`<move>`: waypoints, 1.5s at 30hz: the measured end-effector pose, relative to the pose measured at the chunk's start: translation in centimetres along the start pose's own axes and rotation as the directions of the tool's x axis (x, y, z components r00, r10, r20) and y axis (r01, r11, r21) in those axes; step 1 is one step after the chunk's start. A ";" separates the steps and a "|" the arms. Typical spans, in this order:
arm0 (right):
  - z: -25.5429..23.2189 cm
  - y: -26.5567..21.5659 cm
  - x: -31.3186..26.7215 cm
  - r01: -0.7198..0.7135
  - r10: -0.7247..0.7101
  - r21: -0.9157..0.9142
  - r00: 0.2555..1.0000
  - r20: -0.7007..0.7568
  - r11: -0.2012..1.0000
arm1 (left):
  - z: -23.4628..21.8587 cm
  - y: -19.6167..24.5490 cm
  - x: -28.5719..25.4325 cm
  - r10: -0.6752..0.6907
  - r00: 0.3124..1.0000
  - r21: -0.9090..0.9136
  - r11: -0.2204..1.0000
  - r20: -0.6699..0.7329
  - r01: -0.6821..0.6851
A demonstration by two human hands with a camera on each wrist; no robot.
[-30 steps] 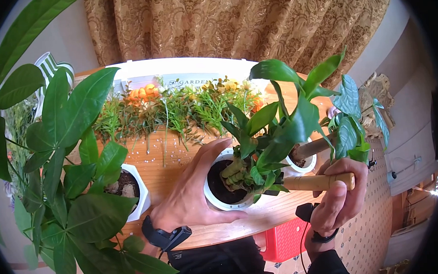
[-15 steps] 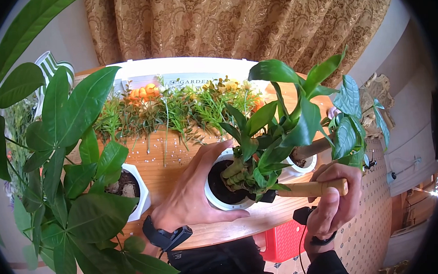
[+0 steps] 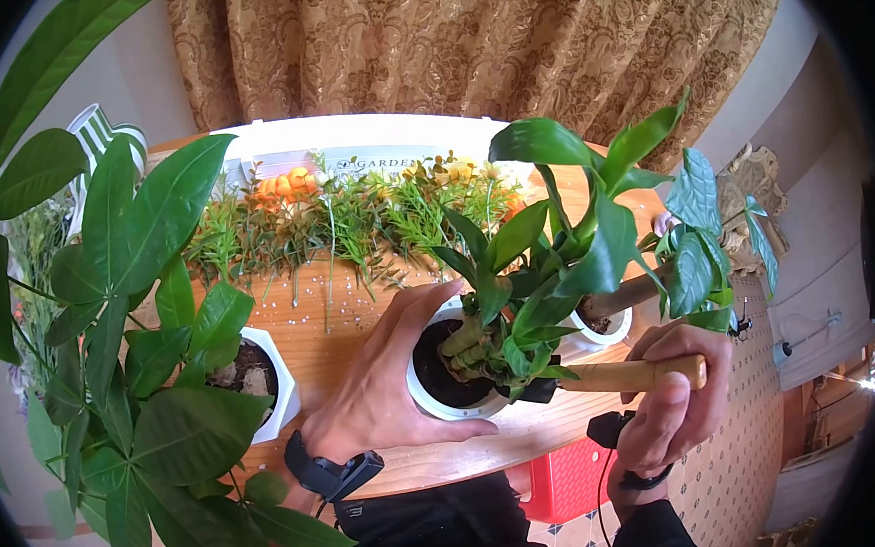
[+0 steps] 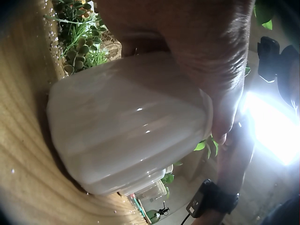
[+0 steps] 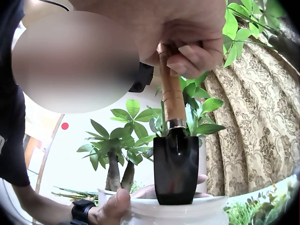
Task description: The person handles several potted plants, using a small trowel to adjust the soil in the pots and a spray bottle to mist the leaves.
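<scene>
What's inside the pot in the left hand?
In the white pot, dark soil and a thick, ridged stem show. Leaves cover the right side, so what's under them can't be seen.

Dark edges are ringing the bright head view.
Left wrist view: glare (image 4: 274, 129) is blazing toward three o'clock, shadow dimming the pot (image 4: 126, 126).

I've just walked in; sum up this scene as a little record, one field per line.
Left hand: curled round a white pot
Right hand: grips the trowel's wooden handle
Trowel blade: black, at the pot's rim
In the pot: dark soil, leafy green plant
Nearby: two more potted plants, loose greenery
Surface: wooden table
Backdrop: patterned curtain
</scene>
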State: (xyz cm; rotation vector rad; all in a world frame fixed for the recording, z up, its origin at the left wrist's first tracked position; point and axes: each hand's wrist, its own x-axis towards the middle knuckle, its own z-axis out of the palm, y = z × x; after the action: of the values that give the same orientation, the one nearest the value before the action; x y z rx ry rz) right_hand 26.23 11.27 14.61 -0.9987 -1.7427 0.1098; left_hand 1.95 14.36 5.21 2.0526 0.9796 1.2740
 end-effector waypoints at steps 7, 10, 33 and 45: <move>-0.2 0.1 0.1 0.011 -0.011 -0.030 1.000 -0.018 0.999 | 0.1 -0.1 -0.1 -0.038 0.999 -0.033 0.999 0.017 0.038; -0.4 0.4 0.1 0.029 -0.030 -0.037 0.999 -0.023 0.999 | -0.2 -0.1 -0.2 -0.062 0.995 -0.107 0.992 0.077 0.070; 0.0 0.3 -0.6 0.049 -0.050 0.036 0.999 0.007 0.998 | 0.1 -0.3 0.3 0.052 0.998 0.020 0.998 -0.029 -0.052; 0.2 0.1 -0.9 0.015 -0.018 0.049 0.998 0.067 0.999 | 0.1 0.0 0.3 0.045 0.998 0.050 0.998 -0.034 -0.043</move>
State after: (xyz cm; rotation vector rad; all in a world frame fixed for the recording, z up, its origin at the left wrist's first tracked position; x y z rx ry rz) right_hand 26.20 10.82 13.76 -0.9545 -1.8013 0.1766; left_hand 2.08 14.57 5.30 2.1068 0.9959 1.3244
